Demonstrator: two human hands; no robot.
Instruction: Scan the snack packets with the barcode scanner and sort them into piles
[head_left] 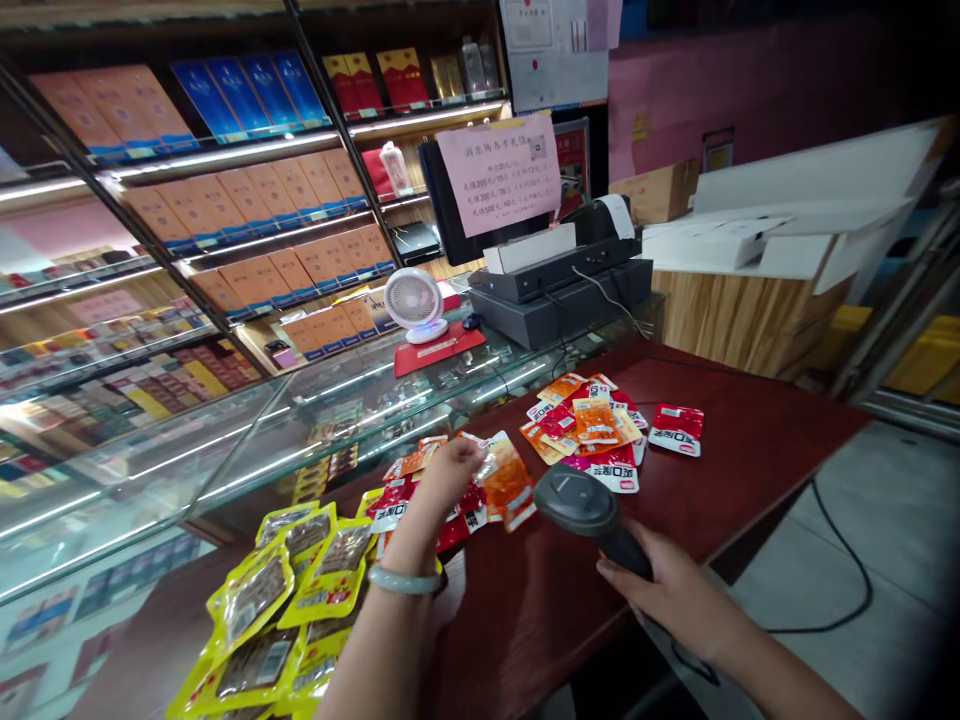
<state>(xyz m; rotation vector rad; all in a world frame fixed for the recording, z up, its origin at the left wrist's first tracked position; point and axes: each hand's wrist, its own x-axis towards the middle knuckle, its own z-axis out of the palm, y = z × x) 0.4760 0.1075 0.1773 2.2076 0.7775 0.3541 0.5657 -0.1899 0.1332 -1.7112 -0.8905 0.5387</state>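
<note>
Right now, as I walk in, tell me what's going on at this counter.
A person's left hand grips an orange packet by its edge, while the right hand holds a handheld scanner close to it. Yellow packets lie heaped on the left; beyond the scanner is a red and orange pile, with one red packet to its right.

Two hands (664, 580), one scanner (577, 500), one fan (414, 300) show.

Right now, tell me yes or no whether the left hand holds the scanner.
No, the scanner is in the right hand, while the left hand is at an orange packet.
</note>
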